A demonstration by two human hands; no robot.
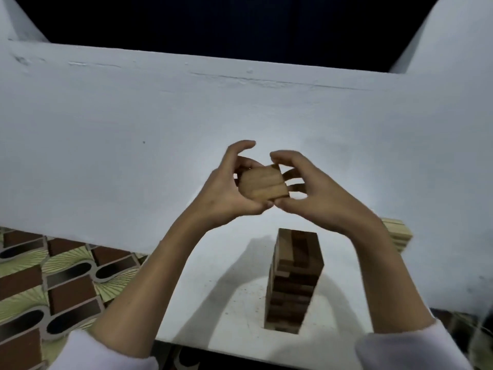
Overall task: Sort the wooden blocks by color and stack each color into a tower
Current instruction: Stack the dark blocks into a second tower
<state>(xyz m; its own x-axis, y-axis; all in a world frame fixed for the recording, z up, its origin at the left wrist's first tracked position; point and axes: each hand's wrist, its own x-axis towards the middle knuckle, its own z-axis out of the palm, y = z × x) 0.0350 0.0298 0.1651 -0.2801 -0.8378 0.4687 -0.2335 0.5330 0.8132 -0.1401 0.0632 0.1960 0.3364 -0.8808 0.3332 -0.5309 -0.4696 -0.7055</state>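
Note:
Both hands are raised above the white table (234,297), holding a small bundle of brown wooden blocks (262,186) side by side between them. My left hand (229,193) cups the bundle from the left, my right hand (314,193) grips it from the right. Below the hands a tall tower of dark and mid-brown blocks (293,279) stands upright on the table. A low stack of pale blocks (397,233) shows at the right, partly hidden behind my right forearm.
A white wall (160,129) rises directly behind the table, with a dark opening above it. A patterned green and brown floor (48,284) lies to the left, below the table's edge. White sleeves cover both forearms near the bottom.

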